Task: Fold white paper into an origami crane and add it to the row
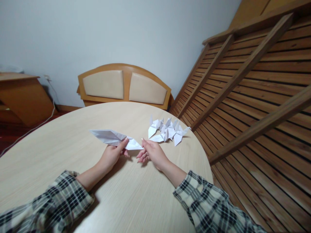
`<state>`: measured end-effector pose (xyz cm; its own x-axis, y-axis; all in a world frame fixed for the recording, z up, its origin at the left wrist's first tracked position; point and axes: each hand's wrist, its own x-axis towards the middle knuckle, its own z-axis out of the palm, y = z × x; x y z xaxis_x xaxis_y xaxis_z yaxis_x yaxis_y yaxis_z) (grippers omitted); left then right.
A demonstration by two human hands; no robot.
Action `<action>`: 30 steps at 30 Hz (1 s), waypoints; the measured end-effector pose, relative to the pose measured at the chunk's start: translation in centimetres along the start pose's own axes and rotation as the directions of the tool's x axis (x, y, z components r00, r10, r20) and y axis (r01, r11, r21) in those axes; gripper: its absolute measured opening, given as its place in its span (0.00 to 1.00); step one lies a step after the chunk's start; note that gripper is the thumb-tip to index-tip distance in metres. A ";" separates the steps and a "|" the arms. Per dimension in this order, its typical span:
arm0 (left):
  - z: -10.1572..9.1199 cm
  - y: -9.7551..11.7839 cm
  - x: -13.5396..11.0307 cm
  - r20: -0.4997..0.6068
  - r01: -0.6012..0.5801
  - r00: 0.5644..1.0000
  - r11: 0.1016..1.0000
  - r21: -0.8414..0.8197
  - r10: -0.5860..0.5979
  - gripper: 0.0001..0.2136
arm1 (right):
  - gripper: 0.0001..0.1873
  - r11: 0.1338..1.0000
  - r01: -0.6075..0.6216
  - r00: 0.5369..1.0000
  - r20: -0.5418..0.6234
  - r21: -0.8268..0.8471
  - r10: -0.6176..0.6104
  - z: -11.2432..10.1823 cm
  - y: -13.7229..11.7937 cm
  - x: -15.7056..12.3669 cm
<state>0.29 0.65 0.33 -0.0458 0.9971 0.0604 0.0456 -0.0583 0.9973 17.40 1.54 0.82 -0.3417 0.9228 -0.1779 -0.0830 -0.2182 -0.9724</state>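
Note:
A long white folded paper (107, 136), pointed at both ends, is held above the table between my two hands. My left hand (113, 155) is closed on its middle, with the thumb on top and the fingers underneath. At the paper's right tip, my right hand (153, 152) pinches the point between thumb and forefinger, its other fingers curled below. Just beyond my right hand sits a cluster of several white origami cranes (170, 130), touching one another.
The round wooden table (73, 142) fills the foreground. A headboard with cream panels (103, 84) stands behind it against the wall. Leaning slatted wooden boards (243, 106) rise close along the right edge. A wooden desk (24, 97) and a white cable (39, 124) are at the left.

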 end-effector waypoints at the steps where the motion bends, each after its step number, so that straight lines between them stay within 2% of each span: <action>1: 0.0 0.1 -0.1 0.002 0.001 1.000 1.000 0.003 -0.001 0.21 | 0.20 1.000 -0.013 1.000 0.016 0.017 0.013 0.0 0.0 0.0; 5: 0.3 0.8 -0.4 0.048 0.010 0.999 1.000 0.016 -0.010 0.20 | 0.19 1.000 0.001 0.998 0.063 -0.012 0.000 0.3 0.3 0.0; 8: 0.4 0.9 -0.5 0.076 0.015 0.997 1.000 0.004 -0.015 0.20 | 0.16 0.999 0.017 0.999 0.049 -0.043 -0.015 0.7 0.5 -0.1; 13: 0.2 0.3 -0.2 0.013 0.001 1.000 0.998 -0.062 0.000 0.19 | 0.10 0.999 -0.051 0.996 0.071 0.019 0.050 1.0 0.5 -0.1; 16: 0.2 0.1 -0.1 -0.004 0.005 1.000 0.990 -0.138 -0.005 0.17 | 0.08 0.997 -0.051 0.994 0.104 0.052 0.045 1.0 0.4 -0.2; 22: 0.1 0.0 0.1 0.045 0.006 0.999 0.972 -0.234 0.004 0.13 | 0.13 0.998 0.031 0.998 0.049 -0.049 -0.029 0.4 0.5 -0.2; 25: -0.1 -0.3 0.2 0.099 0.040 0.995 0.968 -0.248 -0.016 0.12 | 0.14 0.999 0.047 0.997 0.062 -0.026 -0.046 0.4 0.6 -0.1; 30: 0.0 -0.3 0.1 0.186 0.107 0.981 0.957 -0.271 -0.057 0.19 | 0.15 0.998 0.060 0.995 0.079 -0.036 -0.057 0.5 0.5 -0.1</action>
<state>0.28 0.72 0.05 0.1380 0.9904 -0.0060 -0.2316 0.0382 0.9721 16.86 1.21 0.42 -0.4097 0.9056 -0.1099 -0.0694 -0.1510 -0.9861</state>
